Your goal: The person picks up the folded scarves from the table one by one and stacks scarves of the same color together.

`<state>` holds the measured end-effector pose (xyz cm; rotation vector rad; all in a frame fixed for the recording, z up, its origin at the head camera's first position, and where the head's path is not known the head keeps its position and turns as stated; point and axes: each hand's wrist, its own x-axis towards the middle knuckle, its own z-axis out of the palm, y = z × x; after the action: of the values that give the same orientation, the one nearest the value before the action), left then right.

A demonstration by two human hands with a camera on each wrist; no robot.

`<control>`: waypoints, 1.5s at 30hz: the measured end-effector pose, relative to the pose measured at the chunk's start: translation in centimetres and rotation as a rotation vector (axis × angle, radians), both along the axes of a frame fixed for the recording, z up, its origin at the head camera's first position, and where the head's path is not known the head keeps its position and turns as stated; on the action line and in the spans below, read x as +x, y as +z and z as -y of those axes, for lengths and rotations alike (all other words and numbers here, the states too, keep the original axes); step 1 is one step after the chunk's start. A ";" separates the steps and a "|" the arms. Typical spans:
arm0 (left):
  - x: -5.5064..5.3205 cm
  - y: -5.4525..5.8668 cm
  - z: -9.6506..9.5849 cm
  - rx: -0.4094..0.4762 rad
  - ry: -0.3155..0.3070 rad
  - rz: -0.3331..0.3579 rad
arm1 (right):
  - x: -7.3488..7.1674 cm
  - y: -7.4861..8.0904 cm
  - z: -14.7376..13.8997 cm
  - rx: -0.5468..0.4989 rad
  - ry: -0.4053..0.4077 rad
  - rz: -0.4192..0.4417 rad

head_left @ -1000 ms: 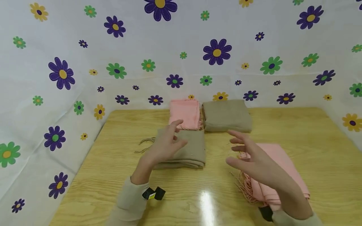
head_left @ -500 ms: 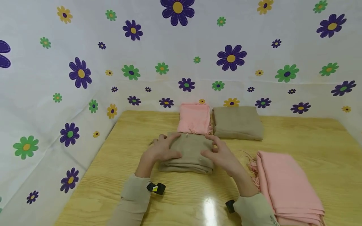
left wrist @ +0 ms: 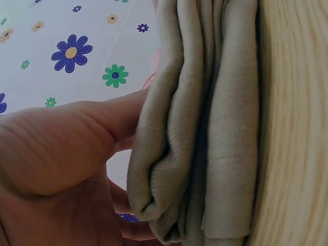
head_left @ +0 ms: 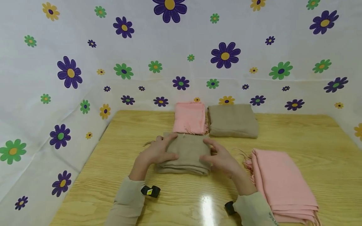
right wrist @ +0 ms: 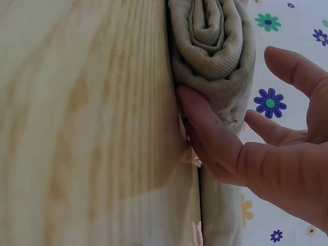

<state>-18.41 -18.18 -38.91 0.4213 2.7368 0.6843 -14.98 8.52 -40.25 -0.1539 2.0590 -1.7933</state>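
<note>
A folded khaki scarf point(head_left: 188, 149) lies on the wooden table between both hands. My left hand point(head_left: 156, 151) is at its left end, thumb resting on the top and the other fingers along the side. At the opposite end, my right hand point(head_left: 224, 158) touches the edge. In the right wrist view, fingers point(right wrist: 212, 130) press low against the rolled layers of the khaki scarf point(right wrist: 215, 51), close to the tabletop, while the thumb stands apart from the cloth. The left wrist view shows the stacked folds of the khaki scarf point(left wrist: 230, 123) beside the thumb.
Behind the scarf lie a small folded pink scarf point(head_left: 189, 117) and another khaki one point(head_left: 233, 121). A larger folded pink scarf point(head_left: 285, 179) with fringe lies at the right on the table point(head_left: 175, 201). A flower-print cloth point(head_left: 169, 37) hangs behind and at the left.
Both hands were in the air and apart a second ago. They have come down to the khaki scarf's two ends, the right hand moving left from over the large pink scarf.
</note>
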 end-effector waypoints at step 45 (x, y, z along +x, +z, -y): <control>-0.6 0.4 -0.4 0.009 -0.019 0.011 | 0.5 0.6 0.9 0.530 0.101 -0.285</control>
<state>-19.02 -17.74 -38.54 0.4440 2.7167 0.6928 -14.48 7.61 -39.65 -0.3667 2.5961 -1.1652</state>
